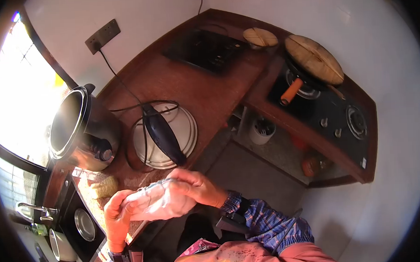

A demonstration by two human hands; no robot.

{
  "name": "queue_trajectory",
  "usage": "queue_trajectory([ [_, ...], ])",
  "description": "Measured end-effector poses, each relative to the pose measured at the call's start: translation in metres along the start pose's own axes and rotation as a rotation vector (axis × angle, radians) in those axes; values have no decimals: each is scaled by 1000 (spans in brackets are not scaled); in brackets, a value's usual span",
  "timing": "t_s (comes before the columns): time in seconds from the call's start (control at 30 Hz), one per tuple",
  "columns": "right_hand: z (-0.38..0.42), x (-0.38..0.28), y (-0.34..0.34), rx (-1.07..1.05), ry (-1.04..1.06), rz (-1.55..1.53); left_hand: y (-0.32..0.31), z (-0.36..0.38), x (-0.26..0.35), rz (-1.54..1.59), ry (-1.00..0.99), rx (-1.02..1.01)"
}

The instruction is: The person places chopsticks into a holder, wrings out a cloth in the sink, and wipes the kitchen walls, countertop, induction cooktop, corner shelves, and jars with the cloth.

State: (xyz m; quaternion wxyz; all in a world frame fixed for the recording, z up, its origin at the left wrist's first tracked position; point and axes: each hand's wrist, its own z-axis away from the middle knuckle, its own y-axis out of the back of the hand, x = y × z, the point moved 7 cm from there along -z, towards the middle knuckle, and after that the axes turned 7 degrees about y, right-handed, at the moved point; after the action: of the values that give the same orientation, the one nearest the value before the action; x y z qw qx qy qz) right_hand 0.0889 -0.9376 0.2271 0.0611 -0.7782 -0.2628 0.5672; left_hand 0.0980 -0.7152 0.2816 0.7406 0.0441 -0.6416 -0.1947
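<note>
A crumpled white cloth [159, 202] is stretched between my two hands in front of my body, above the counter's near edge. My left hand [116, 220] grips its left end with the thumb on top. My right hand [198, 187] has its fingers closed over the other end. Just beyond the cloth lies a round whitish lid [188, 132] with a long dark object [163, 136] and a black cord across it. A yellowish lump [103, 187], perhaps a cloth or sponge, sits beside my left hand.
An open electric cooker [99, 148] stands at the left near the window. The sink [93, 217] holds a metal bowl [85, 225]. A flat black cooktop [203, 50] lies at the back. On the right, a lidded pan [310, 59] with an orange handle sits on the gas stove [335, 117].
</note>
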Motion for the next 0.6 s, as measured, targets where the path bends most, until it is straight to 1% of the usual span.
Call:
queue_trajectory([
  [0.03,-3,-3,3,-14,-3,-4,-7,-7,-2,58,-20,-28],
  [0.07,-5,-4,13,83,-35,-153,-14,-14,-3,118,-42,-59],
  [0.1,-8,-4,24,180,-69,-296,-20,-21,-3,89,-62,-71],
  [0.17,-13,-11,43,276,-93,-509,-33,-31,-2,188,-59,-26],
  [0.2,-18,-21,57,262,-59,-480,-29,-37,-13,111,-81,39],
  [0.23,-23,-30,72,248,-25,-452,-25,-42,-25,125,-81,45],
  [0.3,-29,-45,110,295,-35,-202,-11,-51,-47,-311,-126,118],
  [0.33,-36,-53,129,235,-8,-75,-3,-54,-72,-324,-125,182],
  [0.37,-43,-58,150,279,-54,83,1,-54,-77,-367,-129,198],
  [0.43,-63,-68,180,244,-99,313,9,-52,-93,-381,-39,240],
  [0.47,-74,-62,192,229,-115,317,10,-51,-104,-369,-23,249],
  [0.53,-100,-33,217,27,-133,816,12,-48,-113,-589,-181,336],
  [0.57,-110,-4,231,-178,32,1116,11,-49,-124,-509,-53,292],
  [0.6,-120,22,236,-305,-159,1305,8,-49,-127,-585,-37,301],
])
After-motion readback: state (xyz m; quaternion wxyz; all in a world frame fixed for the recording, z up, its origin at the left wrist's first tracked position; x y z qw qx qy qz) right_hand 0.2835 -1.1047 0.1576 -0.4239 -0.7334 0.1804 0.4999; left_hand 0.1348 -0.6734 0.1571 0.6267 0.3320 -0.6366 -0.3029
